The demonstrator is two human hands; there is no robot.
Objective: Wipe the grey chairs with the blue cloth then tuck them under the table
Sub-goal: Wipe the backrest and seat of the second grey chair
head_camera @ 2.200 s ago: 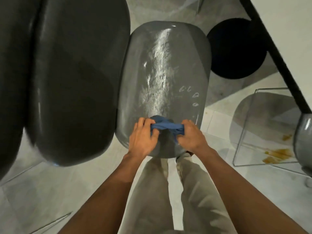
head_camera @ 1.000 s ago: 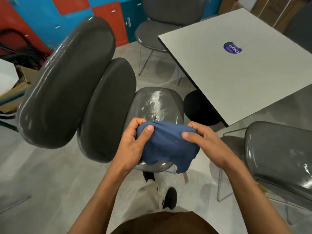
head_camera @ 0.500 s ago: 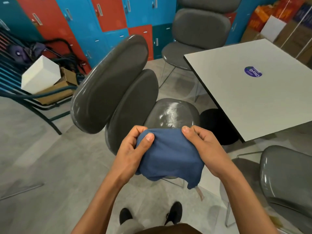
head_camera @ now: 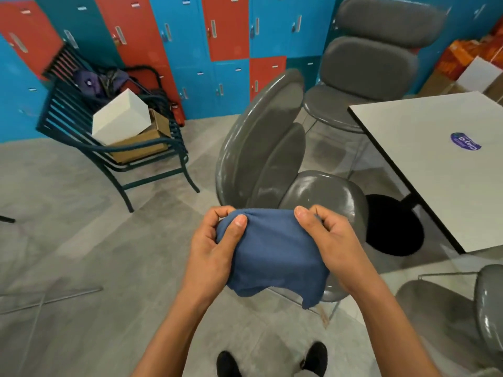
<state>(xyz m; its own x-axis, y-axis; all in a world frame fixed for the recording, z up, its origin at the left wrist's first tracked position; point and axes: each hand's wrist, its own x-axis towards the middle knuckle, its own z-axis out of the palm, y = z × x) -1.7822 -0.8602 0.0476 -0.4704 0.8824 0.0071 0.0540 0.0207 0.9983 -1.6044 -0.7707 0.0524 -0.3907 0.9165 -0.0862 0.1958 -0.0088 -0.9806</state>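
Both hands are holding the blue cloth (head_camera: 272,254) up in front of the body, clear of any chair. The left hand (head_camera: 215,251) is pinching one upper corner with thumb on top and fingers curled behind; the right hand (head_camera: 332,240) is pinching the other corner the same way. So each grip is pressing closed on fabric, and the cloth is hanging stretched between them, probably being refolded to offer a fresh face for wiping

Just beyond the hands, the nearest grey chair (head_camera: 272,159) is standing pulled out from the counter (head_camera: 435,172), its glossy seat partly hidden behind the cloth, not yet tucked in. Another grey chair (head_camera: 487,308) is sitting at the lower right, also out. A third (head_camera: 373,61) is standing at the counter's far side

The floor (head_camera: 81,254) is grey tile. Farther left, a dark slatted chair (head_camera: 70,115) is carrying boxes (head_camera: 122,121), and red and blue lockers (head_camera: 190,36) are lining the back wall
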